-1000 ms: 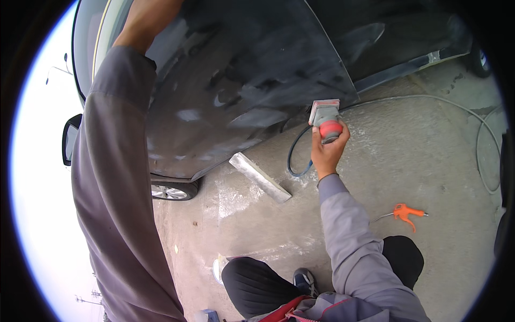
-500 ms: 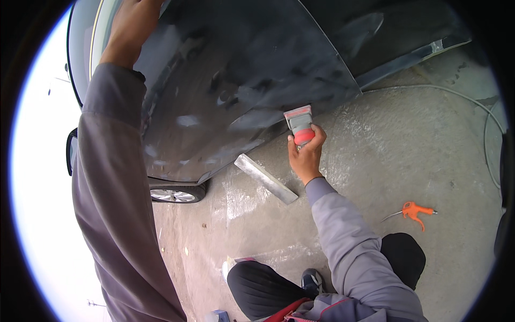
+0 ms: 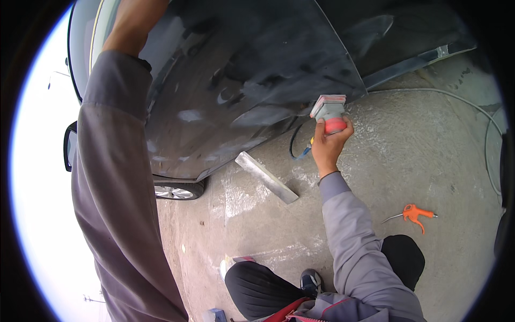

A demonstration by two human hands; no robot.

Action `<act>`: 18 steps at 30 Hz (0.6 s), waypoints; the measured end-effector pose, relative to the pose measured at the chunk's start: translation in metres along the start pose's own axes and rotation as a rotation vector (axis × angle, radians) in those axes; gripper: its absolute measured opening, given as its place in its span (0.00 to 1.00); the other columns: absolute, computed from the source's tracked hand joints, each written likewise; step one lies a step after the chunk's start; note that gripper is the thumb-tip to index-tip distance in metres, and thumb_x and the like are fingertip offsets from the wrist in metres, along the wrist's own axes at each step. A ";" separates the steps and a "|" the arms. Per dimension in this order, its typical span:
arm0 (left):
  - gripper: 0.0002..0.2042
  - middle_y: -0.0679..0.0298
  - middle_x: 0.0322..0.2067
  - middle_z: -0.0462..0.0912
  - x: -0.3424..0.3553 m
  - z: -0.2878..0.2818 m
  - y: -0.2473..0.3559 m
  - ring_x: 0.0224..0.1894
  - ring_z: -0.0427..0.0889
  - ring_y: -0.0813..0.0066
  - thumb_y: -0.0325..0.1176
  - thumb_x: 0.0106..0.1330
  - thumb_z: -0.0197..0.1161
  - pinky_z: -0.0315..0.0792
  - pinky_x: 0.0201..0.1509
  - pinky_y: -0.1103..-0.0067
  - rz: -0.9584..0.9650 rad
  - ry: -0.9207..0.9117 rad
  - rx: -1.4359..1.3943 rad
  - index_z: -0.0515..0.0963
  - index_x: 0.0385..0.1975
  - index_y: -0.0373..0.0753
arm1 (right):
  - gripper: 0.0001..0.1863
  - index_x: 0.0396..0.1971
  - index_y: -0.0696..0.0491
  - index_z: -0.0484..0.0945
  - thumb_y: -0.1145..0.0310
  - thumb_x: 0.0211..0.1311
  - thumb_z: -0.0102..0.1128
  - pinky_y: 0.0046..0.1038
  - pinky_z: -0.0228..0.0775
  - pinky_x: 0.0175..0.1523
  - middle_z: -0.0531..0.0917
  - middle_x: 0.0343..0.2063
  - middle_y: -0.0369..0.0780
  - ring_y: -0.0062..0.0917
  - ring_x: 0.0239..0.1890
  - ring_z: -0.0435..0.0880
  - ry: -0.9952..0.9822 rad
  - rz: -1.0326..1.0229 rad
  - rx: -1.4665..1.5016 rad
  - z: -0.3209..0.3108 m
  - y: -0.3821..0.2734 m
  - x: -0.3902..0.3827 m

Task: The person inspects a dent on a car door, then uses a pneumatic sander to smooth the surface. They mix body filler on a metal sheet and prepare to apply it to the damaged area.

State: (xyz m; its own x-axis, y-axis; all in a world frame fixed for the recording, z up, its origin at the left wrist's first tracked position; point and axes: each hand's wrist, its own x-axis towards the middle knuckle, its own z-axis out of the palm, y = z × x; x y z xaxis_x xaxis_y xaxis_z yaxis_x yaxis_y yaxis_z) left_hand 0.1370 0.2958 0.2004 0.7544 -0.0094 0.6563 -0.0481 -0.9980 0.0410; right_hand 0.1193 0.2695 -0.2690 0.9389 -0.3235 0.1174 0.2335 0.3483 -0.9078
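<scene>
Red sander fills my curled right hand, perhaps to face the panel; the grip of my left hand I can't tell.

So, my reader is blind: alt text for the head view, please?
A person's right hand holds a red-and-grey sander low beside a dark car panel; the left arm is outstretched. An orange air gun and pale bar lie on the ground.

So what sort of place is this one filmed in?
Probably an outdoor car bodywork spot, under pale sky: a dark car with whitish patches on its side, a red-and-grey sander in the right hand, and an orange blow gun lying on concrete.
</scene>
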 end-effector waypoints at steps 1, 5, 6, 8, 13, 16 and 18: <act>0.26 0.64 0.34 0.74 -0.001 0.001 -0.001 0.39 0.71 0.74 0.56 0.69 0.66 0.66 0.43 0.74 -0.010 0.006 0.007 0.78 0.45 0.34 | 0.38 0.66 0.63 0.54 0.68 0.66 0.70 0.41 0.71 0.62 0.65 0.61 0.57 0.46 0.59 0.74 -0.022 -0.050 -0.026 0.005 -0.002 -0.006; 0.25 0.65 0.34 0.73 0.000 0.001 -0.001 0.39 0.70 0.74 0.55 0.69 0.66 0.65 0.42 0.74 -0.017 0.010 -0.005 0.77 0.44 0.35 | 0.42 0.66 0.62 0.51 0.68 0.64 0.72 0.49 0.63 0.66 0.61 0.61 0.59 0.53 0.63 0.67 -0.228 -0.230 -0.104 0.018 -0.008 -0.036; 0.25 0.65 0.33 0.73 0.001 0.002 -0.001 0.39 0.70 0.74 0.55 0.69 0.66 0.64 0.42 0.74 -0.009 0.005 -0.018 0.77 0.43 0.35 | 0.43 0.67 0.61 0.50 0.68 0.64 0.72 0.51 0.62 0.67 0.60 0.62 0.59 0.55 0.64 0.65 -0.275 -0.311 -0.150 0.019 -0.009 -0.041; 0.25 0.66 0.33 0.73 0.002 0.000 0.000 0.38 0.69 0.74 0.55 0.69 0.66 0.64 0.42 0.74 -0.018 0.011 0.029 0.78 0.43 0.35 | 0.44 0.68 0.60 0.49 0.67 0.64 0.73 0.52 0.61 0.68 0.57 0.64 0.59 0.56 0.64 0.64 -0.314 -0.324 -0.128 0.021 -0.013 -0.045; 0.25 0.66 0.33 0.72 0.001 -0.002 -0.001 0.38 0.69 0.74 0.56 0.69 0.66 0.64 0.43 0.74 -0.048 0.011 0.039 0.78 0.42 0.35 | 0.44 0.69 0.60 0.48 0.66 0.65 0.72 0.52 0.61 0.68 0.58 0.63 0.59 0.56 0.64 0.64 -0.258 -0.304 -0.100 0.018 -0.026 -0.029; 0.25 0.65 0.33 0.73 0.001 -0.002 0.000 0.38 0.70 0.73 0.56 0.69 0.66 0.64 0.43 0.73 -0.060 0.001 0.050 0.78 0.43 0.35 | 0.43 0.70 0.61 0.48 0.65 0.67 0.70 0.49 0.62 0.68 0.60 0.62 0.59 0.52 0.64 0.66 -0.197 -0.250 -0.065 0.010 -0.029 -0.013; 0.26 0.65 0.34 0.73 0.001 -0.003 0.002 0.39 0.70 0.73 0.56 0.69 0.66 0.64 0.43 0.73 -0.053 0.002 0.071 0.78 0.43 0.34 | 0.43 0.69 0.61 0.48 0.65 0.68 0.69 0.48 0.64 0.67 0.60 0.62 0.58 0.51 0.62 0.69 -0.153 -0.201 -0.029 0.004 -0.028 -0.004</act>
State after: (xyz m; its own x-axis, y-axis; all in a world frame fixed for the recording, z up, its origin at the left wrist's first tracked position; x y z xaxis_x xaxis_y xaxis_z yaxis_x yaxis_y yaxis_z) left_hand 0.1356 0.2938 0.2033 0.7536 0.0433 0.6559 0.0385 -0.9990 0.0217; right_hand 0.1103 0.2648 -0.2428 0.9022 -0.2458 0.3544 0.4141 0.2644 -0.8710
